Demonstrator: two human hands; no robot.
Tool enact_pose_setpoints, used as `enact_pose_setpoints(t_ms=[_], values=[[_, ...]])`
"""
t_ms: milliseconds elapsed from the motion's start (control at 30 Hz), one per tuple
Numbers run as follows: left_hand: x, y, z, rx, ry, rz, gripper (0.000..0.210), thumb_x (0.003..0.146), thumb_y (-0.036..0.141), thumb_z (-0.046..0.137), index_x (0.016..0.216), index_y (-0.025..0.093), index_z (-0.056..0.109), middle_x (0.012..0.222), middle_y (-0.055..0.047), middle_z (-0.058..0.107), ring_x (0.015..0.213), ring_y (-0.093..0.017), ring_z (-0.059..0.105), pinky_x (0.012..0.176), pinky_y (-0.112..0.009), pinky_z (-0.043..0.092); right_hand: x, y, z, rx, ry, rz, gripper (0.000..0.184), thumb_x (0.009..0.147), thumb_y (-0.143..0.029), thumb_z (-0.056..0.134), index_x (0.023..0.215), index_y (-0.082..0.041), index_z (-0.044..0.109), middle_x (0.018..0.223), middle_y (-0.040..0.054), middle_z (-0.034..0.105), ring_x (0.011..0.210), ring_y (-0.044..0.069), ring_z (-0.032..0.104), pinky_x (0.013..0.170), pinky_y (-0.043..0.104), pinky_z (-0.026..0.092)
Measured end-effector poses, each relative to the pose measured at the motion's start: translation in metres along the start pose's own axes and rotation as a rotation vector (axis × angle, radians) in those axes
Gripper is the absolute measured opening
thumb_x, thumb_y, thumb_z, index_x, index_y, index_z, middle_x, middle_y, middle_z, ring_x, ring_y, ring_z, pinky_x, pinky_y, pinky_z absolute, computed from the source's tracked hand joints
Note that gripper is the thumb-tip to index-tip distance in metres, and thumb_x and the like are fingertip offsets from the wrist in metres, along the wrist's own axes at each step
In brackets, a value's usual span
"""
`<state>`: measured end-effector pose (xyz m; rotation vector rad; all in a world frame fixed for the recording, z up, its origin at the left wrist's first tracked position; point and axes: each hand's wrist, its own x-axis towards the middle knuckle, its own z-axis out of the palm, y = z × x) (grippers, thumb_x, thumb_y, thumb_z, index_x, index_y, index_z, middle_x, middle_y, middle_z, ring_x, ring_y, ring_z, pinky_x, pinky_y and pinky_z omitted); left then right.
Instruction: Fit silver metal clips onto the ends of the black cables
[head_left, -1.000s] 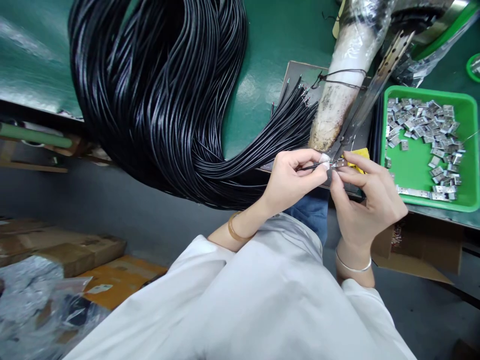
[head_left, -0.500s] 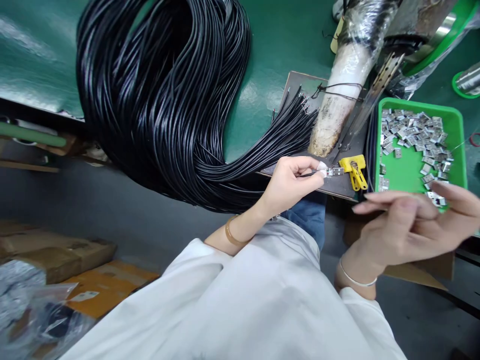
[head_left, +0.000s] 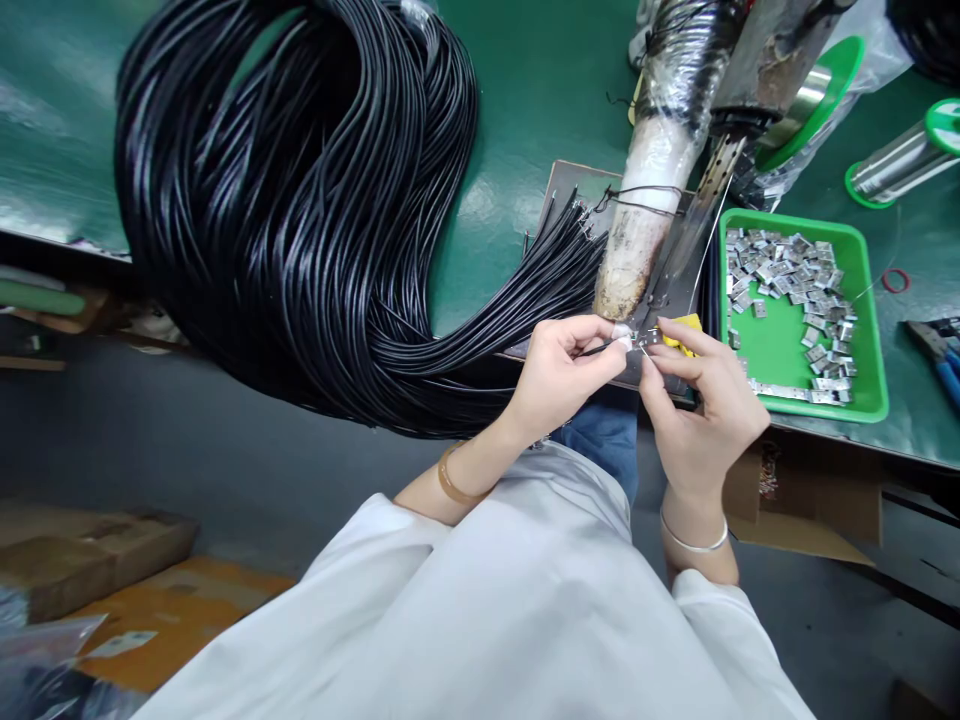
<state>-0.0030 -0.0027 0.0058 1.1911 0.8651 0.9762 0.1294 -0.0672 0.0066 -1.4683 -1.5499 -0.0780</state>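
Observation:
My left hand (head_left: 568, 362) is pinched on the end of a black cable (head_left: 596, 350), with white coverings on its fingertips. A small metal USB connector (head_left: 651, 337) sits at the cable's end, just beyond those fingertips. My right hand (head_left: 697, 395) has come against it from the right. Its thumb and finger pinch a thin silvery strand (head_left: 644, 351) beside the connector. Behind the right fingers a yellow clip (head_left: 682, 330) is partly hidden. A large bundle of black cables (head_left: 322, 230) lies to the left, its stripped ends gathered on a dark board (head_left: 570, 180).
A green tray (head_left: 874, 330) holds many loose metal connectors at the right. Above the hands slant a wrapped white tube (head_left: 637, 230) and a slotted metal tool (head_left: 720, 175). A wire spool (head_left: 892, 170), red ring (head_left: 895, 280) and blue-handled pliers (head_left: 937, 350) lie farther right.
My right hand has moved left from the tray's front edge to the connector, and its fingers have closed. The left hand keeps hold of the cable; the whole view has shifted somewhat.

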Motion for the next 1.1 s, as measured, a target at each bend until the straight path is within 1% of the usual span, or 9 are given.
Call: enact_pose_setpoints(t_ms=[200, 367, 433, 700, 833, 900, 967, 1000, 1100], values=[[0.001, -0.002, 0.000, 0.026, 0.009, -0.002, 0.013, 0.077, 0.024, 0.069, 0.073, 0.011, 0.070, 0.053, 0.005, 0.044, 0.051, -0.005, 0.034, 0.049, -0.020, 0.027, 0.001, -0.002, -0.002, 0.027, -0.011, -0.006, 0.012, 0.082, -0.011, 0.070, 0.086, -0.021, 0.064, 0.112, 0.0050, 0.075, 0.099, 0.019, 0.074, 0.084, 0.033, 0.063], [-0.001, -0.009, 0.000, 0.029, -0.024, -0.008, 0.014, 0.078, 0.023, 0.068, 0.079, 0.010, 0.072, 0.057, 0.004, 0.047, 0.054, -0.005, 0.037, 0.051, -0.020, 0.031, -0.001, 0.000, -0.001, 0.025, 0.005, 0.009, 0.012, 0.081, -0.010, 0.070, 0.084, -0.020, 0.064, 0.099, 0.0029, 0.077, 0.099, 0.019, 0.075, 0.078, 0.030, 0.063], [-0.002, -0.011, 0.000, 0.036, -0.023, -0.006, 0.014, 0.078, 0.023, 0.068, 0.080, 0.010, 0.073, 0.058, 0.004, 0.047, 0.054, -0.005, 0.037, 0.051, -0.019, 0.032, -0.001, 0.000, -0.001, 0.010, 0.006, 0.019, 0.011, 0.082, -0.011, 0.071, 0.084, -0.020, 0.065, 0.098, 0.0027, 0.077, 0.098, 0.019, 0.075, 0.076, 0.030, 0.063], [-0.004, -0.003, 0.002, 0.073, 0.017, 0.101, 0.008, 0.076, 0.018, 0.067, 0.077, 0.011, 0.071, 0.055, 0.006, 0.039, 0.050, -0.003, 0.026, 0.045, -0.017, 0.024, 0.002, -0.002, -0.002, -0.023, 0.011, -0.028, 0.014, 0.080, -0.010, 0.073, 0.087, -0.022, 0.068, 0.105, 0.0030, 0.076, 0.098, 0.018, 0.074, 0.084, 0.033, 0.064], [-0.004, -0.008, 0.000, 0.053, -0.021, 0.040, 0.013, 0.078, 0.023, 0.067, 0.078, 0.011, 0.071, 0.057, 0.005, 0.043, 0.051, -0.004, 0.030, 0.046, -0.017, 0.025, -0.006, -0.002, -0.002, -0.004, -0.009, -0.035, 0.013, 0.080, -0.011, 0.072, 0.085, -0.021, 0.065, 0.111, 0.0046, 0.075, 0.099, 0.019, 0.075, 0.082, 0.031, 0.063], [-0.006, -0.011, -0.001, 0.051, -0.050, 0.004, 0.014, 0.079, 0.025, 0.067, 0.077, 0.011, 0.070, 0.057, 0.005, 0.041, 0.053, -0.005, 0.031, 0.048, -0.018, 0.026, -0.008, -0.001, -0.003, 0.006, -0.030, -0.027, 0.013, 0.081, -0.011, 0.071, 0.086, -0.021, 0.065, 0.107, 0.0037, 0.076, 0.098, 0.019, 0.075, 0.081, 0.030, 0.063], [-0.008, -0.012, -0.002, 0.055, -0.075, -0.016, 0.014, 0.080, 0.025, 0.066, 0.076, 0.011, 0.069, 0.058, 0.004, 0.042, 0.053, -0.005, 0.031, 0.048, -0.019, 0.025, -0.007, 0.000, -0.008, 0.039, -0.031, -0.003, 0.014, 0.082, -0.011, 0.070, 0.090, -0.022, 0.066, 0.102, 0.0027, 0.076, 0.096, 0.019, 0.075, 0.082, 0.032, 0.062], [-0.009, -0.012, -0.002, 0.060, -0.084, -0.019, 0.014, 0.080, 0.025, 0.066, 0.076, 0.011, 0.069, 0.058, 0.004, 0.043, 0.053, -0.005, 0.031, 0.048, -0.019, 0.024, -0.005, 0.002, -0.012, 0.067, -0.008, 0.007, 0.015, 0.084, -0.014, 0.069, 0.095, -0.023, 0.067, 0.101, 0.0027, 0.076, 0.096, 0.020, 0.075, 0.083, 0.034, 0.062], [-0.011, -0.011, -0.003, 0.100, -0.093, 0.000, 0.014, 0.080, 0.025, 0.067, 0.077, 0.012, 0.070, 0.055, 0.005, 0.039, 0.050, -0.004, 0.026, 0.047, -0.021, 0.019, 0.003, 0.008, -0.028, 0.148, 0.064, 0.063, 0.028, 0.089, -0.030, 0.068, 0.116, -0.023, 0.064, 0.113, 0.0046, 0.072, 0.104, 0.022, 0.071, 0.089, 0.041, 0.060]])
